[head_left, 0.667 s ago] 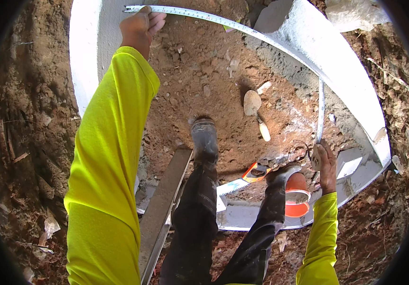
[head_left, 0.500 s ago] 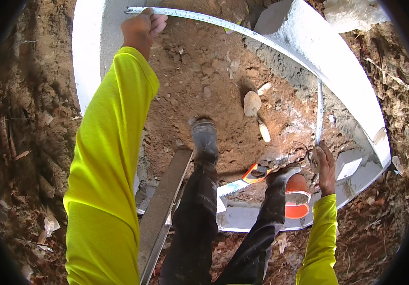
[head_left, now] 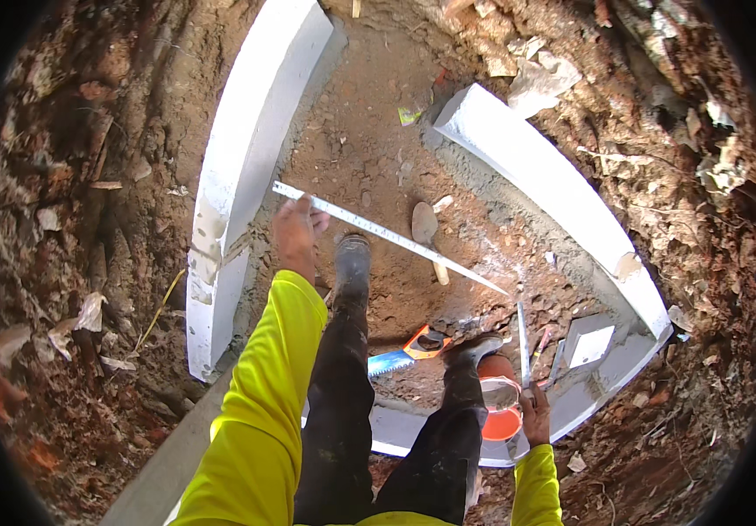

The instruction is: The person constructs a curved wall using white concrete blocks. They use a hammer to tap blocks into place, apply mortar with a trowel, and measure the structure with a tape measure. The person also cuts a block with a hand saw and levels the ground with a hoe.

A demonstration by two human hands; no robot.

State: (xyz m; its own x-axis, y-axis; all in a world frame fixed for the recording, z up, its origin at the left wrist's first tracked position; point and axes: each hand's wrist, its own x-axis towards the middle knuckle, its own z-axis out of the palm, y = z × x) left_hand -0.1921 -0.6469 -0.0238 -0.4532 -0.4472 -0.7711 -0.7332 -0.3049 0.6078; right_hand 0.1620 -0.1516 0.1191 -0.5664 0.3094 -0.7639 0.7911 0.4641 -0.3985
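A white tape measure blade (head_left: 387,232) slants across the dirt between my two hands, then bends sharply down on the right. My left hand (head_left: 298,235) is closed on the blade near its free end, beside the left white block wall (head_left: 246,131). My right hand (head_left: 535,415) grips the tape's other end, next to an orange bucket (head_left: 501,426); the tape's case is hidden. Below the blade lies a trowel (head_left: 424,224) with a pale handle. A handsaw (head_left: 392,361) with an orange grip rests near my boots.
Another white block wall (head_left: 553,184) curves along the right. A grey block piece with a white face (head_left: 590,345) sits inside its lower corner. A long board (head_left: 172,451) passes under my left arm. Crumpled plastic (head_left: 545,83) lies on the rough soil beyond.
My left hand has come back from the left wall with the tape's end, and the blade now dips and folds between my hands. My right hand sits lower, and the view has shifted.
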